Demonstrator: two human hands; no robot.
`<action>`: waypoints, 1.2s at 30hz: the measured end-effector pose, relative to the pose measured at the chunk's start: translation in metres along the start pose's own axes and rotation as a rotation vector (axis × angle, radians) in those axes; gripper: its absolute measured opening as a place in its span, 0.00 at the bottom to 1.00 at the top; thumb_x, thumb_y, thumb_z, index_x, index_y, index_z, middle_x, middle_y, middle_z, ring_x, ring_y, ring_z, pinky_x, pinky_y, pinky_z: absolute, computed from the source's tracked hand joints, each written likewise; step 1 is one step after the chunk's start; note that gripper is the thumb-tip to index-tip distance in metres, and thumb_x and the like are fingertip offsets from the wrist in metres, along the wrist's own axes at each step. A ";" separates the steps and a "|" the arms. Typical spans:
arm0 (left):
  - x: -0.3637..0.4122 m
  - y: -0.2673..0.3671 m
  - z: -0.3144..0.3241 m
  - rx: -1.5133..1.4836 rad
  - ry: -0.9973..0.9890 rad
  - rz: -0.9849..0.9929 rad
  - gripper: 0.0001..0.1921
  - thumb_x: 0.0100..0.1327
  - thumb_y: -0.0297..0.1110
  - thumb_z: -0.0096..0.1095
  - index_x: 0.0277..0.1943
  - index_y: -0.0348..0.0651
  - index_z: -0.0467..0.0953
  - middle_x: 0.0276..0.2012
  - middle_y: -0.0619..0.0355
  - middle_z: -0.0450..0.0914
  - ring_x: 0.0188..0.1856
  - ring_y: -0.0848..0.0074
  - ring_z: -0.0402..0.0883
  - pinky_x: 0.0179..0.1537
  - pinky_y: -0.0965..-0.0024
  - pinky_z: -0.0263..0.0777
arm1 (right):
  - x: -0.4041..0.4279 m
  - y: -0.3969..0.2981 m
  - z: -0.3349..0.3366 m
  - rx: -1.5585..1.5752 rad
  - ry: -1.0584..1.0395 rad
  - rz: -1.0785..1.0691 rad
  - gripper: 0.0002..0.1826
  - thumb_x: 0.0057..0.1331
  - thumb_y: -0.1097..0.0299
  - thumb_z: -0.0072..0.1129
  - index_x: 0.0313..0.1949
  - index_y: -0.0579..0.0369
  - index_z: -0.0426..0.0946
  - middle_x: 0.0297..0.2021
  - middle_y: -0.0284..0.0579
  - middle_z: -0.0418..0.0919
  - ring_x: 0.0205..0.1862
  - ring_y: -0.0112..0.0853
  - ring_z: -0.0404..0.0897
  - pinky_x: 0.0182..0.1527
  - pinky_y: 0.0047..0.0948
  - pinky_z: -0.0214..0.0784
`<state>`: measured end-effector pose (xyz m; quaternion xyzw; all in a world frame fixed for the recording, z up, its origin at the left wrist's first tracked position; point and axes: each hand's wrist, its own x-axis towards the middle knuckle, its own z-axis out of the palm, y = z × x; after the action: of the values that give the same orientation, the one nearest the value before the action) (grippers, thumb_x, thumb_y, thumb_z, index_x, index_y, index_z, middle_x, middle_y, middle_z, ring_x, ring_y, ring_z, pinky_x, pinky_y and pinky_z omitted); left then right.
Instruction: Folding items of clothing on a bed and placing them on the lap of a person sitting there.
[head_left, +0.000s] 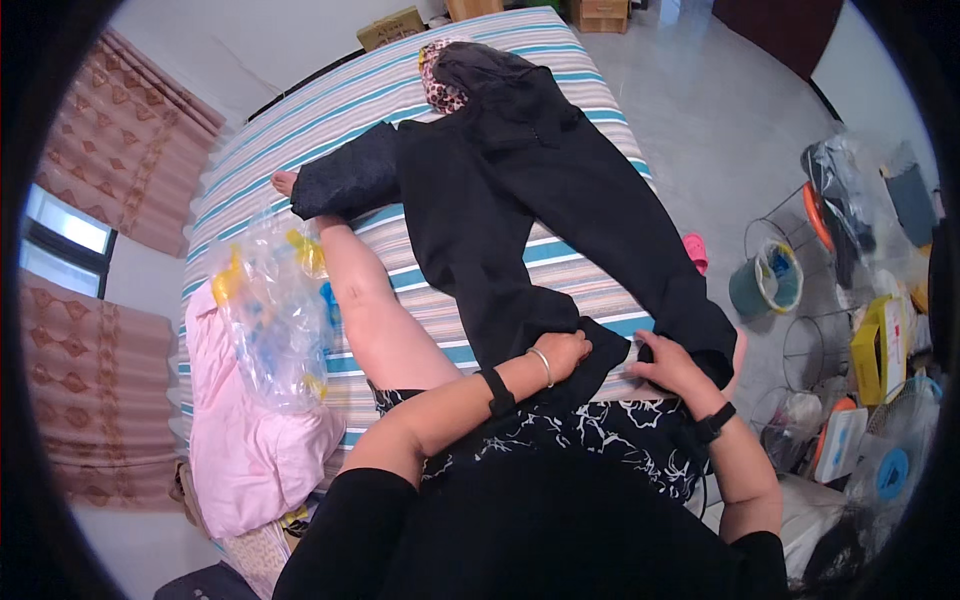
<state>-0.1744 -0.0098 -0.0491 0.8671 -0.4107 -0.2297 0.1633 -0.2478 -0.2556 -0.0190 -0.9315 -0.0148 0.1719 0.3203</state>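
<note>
Black trousers (465, 217) lie spread over the striped bed sheet (570, 274), their legs pointing towards me. My left hand (559, 354) grips the hem of one trouser leg, its fingers curled over the cloth. At the other hem, my right hand (671, 365) has thumb and fingers spread, and part of it reaches against the dark cuff; whether it pinches the fabric is hard to see. Beyond the waist sits a bundle of dark cloth (517, 82) beside a leopard-print cloth (444, 82). A folded dark garment (349, 171) rests to the left, over my lower leg.
On the left lie a clear plastic bag (274, 322) with yellow and blue parts and a pink cloth (240, 450). To the right stand a bucket (765, 281), a wire rack (802, 352) and a fan (892, 472). A pink shoe (696, 253) is on the floor.
</note>
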 end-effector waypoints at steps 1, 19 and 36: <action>-0.006 0.001 0.000 -0.103 0.075 0.051 0.08 0.54 0.26 0.63 0.38 0.43 0.74 0.38 0.52 0.76 0.40 0.56 0.79 0.40 0.58 0.74 | 0.006 -0.001 0.002 -0.037 -0.024 -0.013 0.40 0.51 0.48 0.68 0.60 0.56 0.68 0.44 0.58 0.78 0.49 0.49 0.78 0.51 0.40 0.70; -0.067 -0.065 -0.096 -0.239 0.852 -0.078 0.20 0.53 0.23 0.64 0.51 0.43 0.74 0.50 0.50 0.74 0.51 0.57 0.75 0.51 0.63 0.72 | -0.207 0.012 -0.153 1.148 1.117 -0.125 0.20 0.65 0.55 0.59 0.49 0.56 0.74 0.47 0.45 0.78 0.51 0.37 0.77 0.57 0.38 0.67; 0.045 0.078 -0.017 -0.793 -0.266 0.145 0.23 0.64 0.40 0.64 0.59 0.39 0.72 0.48 0.54 0.81 0.48 0.75 0.79 0.50 0.72 0.73 | -0.175 0.028 -0.083 2.027 0.564 -0.073 0.26 0.76 0.55 0.35 0.63 0.60 0.64 0.61 0.51 0.69 0.62 0.42 0.70 0.66 0.44 0.59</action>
<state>-0.1900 -0.0911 -0.0096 0.6690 -0.3680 -0.4676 0.4454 -0.3877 -0.3512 0.0796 -0.2330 0.1830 -0.1288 0.9464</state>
